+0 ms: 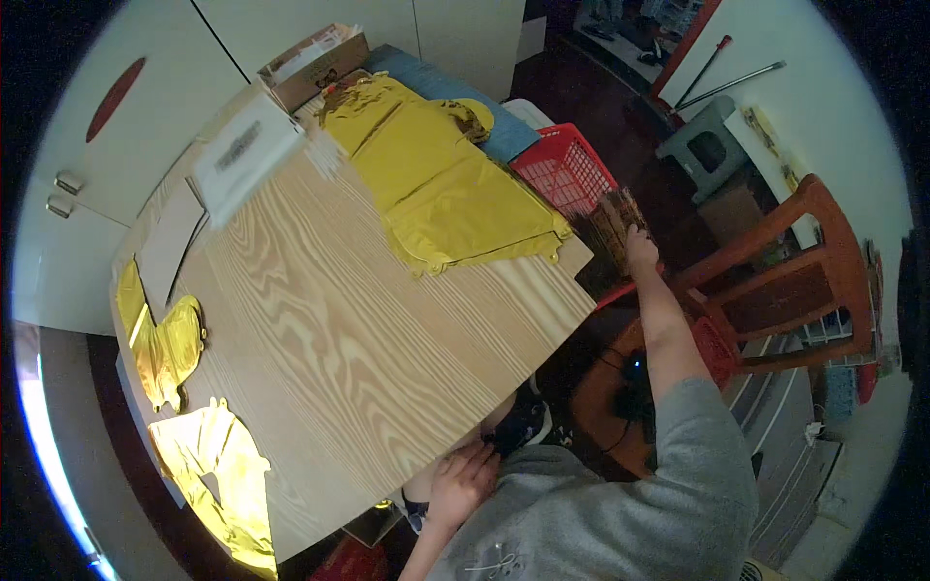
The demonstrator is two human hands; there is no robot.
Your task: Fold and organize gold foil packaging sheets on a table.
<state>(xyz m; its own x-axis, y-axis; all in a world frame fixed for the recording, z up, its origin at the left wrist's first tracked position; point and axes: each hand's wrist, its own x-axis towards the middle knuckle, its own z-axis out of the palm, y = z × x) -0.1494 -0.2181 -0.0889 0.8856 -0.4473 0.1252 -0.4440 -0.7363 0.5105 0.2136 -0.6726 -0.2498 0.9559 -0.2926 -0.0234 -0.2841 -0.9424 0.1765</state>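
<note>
My right hand (640, 250) reaches out past the table's right edge. Its fingers are closed at the edge of a brown, dark-mottled piece (612, 225) beside the red plastic basket (573, 165); its exact kind is hard to make out. My left hand (466, 481) lies on my lap below the table edge, fingers stretched out and holding nothing. Across the far right of the table lies a large flat gold foil balloon (426, 169), uninflated. Two more gold foil balloons, one curved (165, 353) and one with an opening in its middle (218, 484), lie along the left edge.
On the wood-grain table (329, 320) are a clear plastic packet (247, 155), a flat grey-white sheet (172, 237) and an open cardboard box (315, 68). A wooden chair (790, 281) stands to the right, with a grey stool (702, 150) behind. White cabinets (165, 116) border the far side.
</note>
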